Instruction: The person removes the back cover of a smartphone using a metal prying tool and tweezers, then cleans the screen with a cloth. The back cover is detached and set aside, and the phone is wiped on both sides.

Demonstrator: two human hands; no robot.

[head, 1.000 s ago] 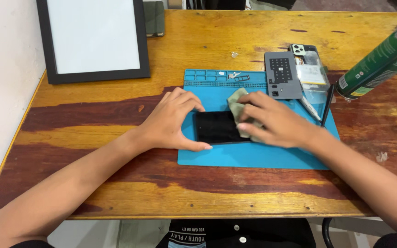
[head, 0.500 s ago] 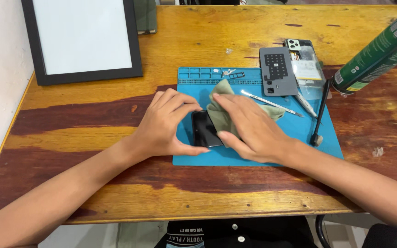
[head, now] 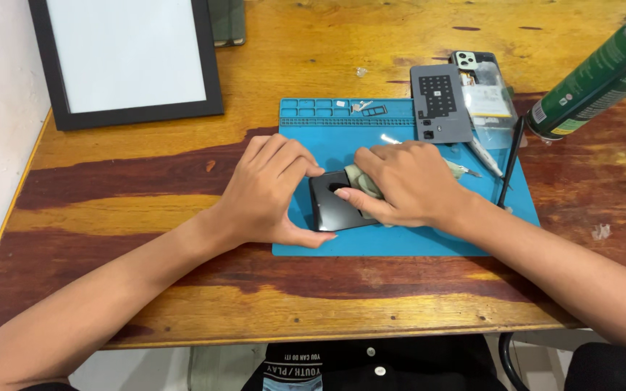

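Black glass of a phone (head: pixel 333 206) lies flat near the front edge of the blue mat (head: pixel 400 239), steadied by the left hand (head: pixel 269 192), its grip spread around the phone's left end, thumb along the near edge. The right hand (head: pixel 407 185) presses a pale green cloth (head: pixel 360 181) onto the phone, fingers closed over it. Wiping looks midway, judging by the cloth covering the right end. Farther back on the counter (head: pixel 110 217) sit a grey panel (head: pixel 440 101), an opened phone (head: pixel 483 90), and a green can (head: pixel 603 69) toward the right edge.
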